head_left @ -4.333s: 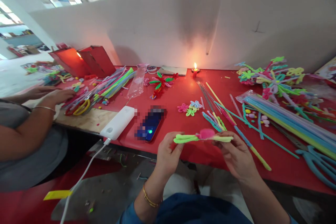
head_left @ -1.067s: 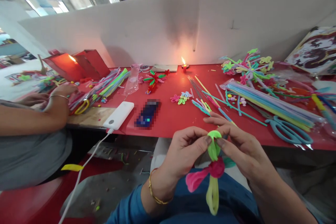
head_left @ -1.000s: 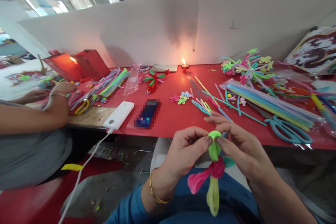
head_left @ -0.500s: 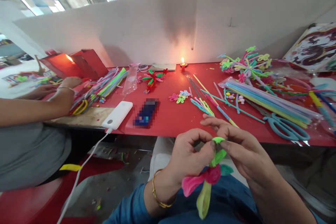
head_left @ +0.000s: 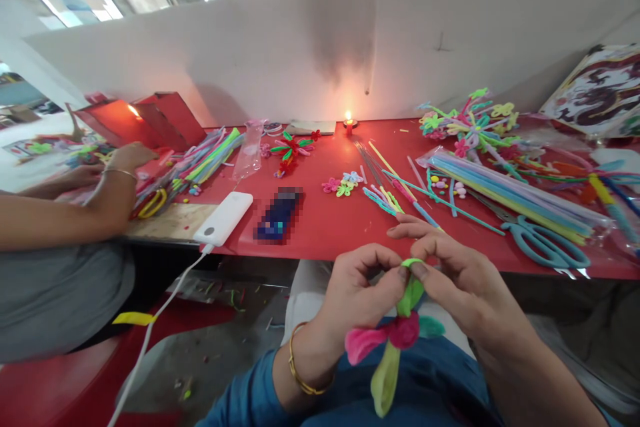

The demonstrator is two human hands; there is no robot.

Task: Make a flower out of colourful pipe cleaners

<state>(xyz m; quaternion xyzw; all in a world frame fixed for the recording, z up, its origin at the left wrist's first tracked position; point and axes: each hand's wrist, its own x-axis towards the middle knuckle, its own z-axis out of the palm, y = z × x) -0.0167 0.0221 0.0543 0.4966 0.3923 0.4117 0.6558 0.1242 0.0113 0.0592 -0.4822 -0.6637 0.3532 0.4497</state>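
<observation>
My left hand (head_left: 367, 290) and my right hand (head_left: 453, 280) pinch the bright green loop of a pipe-cleaner flower (head_left: 403, 331) between thumbs and fingertips. The flower hangs over my lap, in front of the table edge. It has a pink centre, a pink petal on the left, a teal one on the right and a pale yellow one pointing down. The other fingers of my right hand are raised. Past my hands lie cut pipe cleaners (head_left: 383, 200) and small finished flowers (head_left: 344, 185).
A lit candle (head_left: 349, 125) burns at the table's back. Blue-handled scissors (head_left: 545, 243) and a bag of pipe cleaners (head_left: 520, 193) lie right. A power bank (head_left: 223, 220) and blurred phone (head_left: 279, 215) lie left. Another person's arm (head_left: 65, 217) works beside a second flame.
My fingertips have drawn closer together on the green loop, which looks narrower. The flower has shifted slightly left. The other person's hand has moved a little.
</observation>
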